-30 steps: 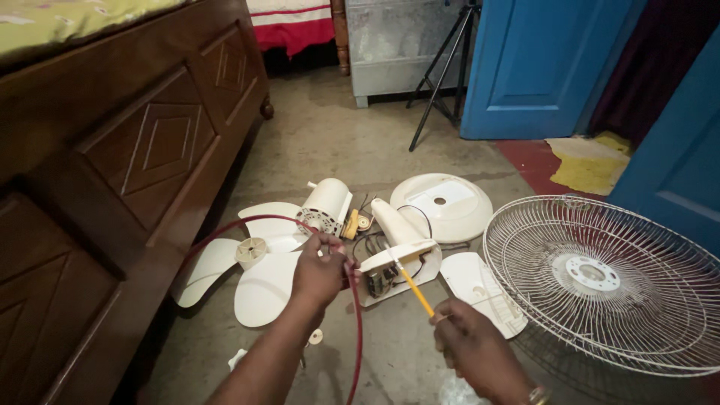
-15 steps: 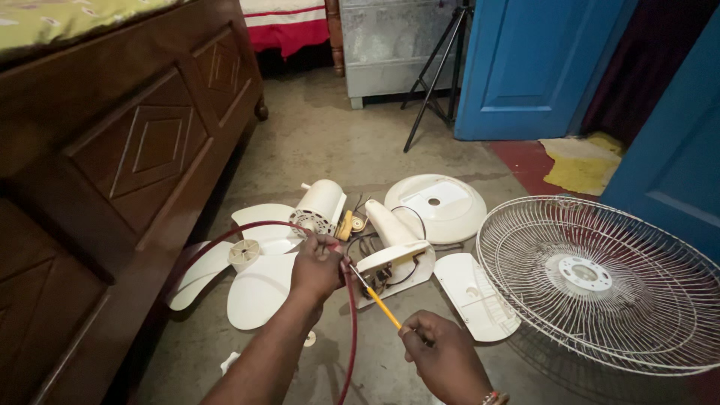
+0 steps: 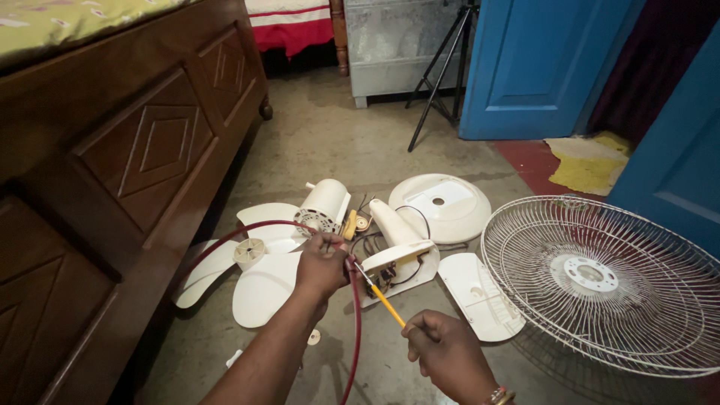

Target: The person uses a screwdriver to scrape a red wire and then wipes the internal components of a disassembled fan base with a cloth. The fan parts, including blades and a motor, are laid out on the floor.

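A: Why'd you pinch the red cable (image 3: 355, 322) in your left hand (image 3: 321, 264)?

B: You steadied its end so the yellow screwdriver (image 3: 386, 304), gripped in your right hand (image 3: 442, 352), met it beside the fist.

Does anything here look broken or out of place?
Yes: a fan lies in pieces on the floor. Its blade, motor, round base and wire guard lie apart.

The red cable (image 3: 352, 330) loops from the floor by the bed up through the closed left hand (image 3: 321, 264) and down again. A yellow-handled screwdriver (image 3: 381, 298) — gripped by the right hand (image 3: 442, 352) — slants up-left, its tip at the cable end.
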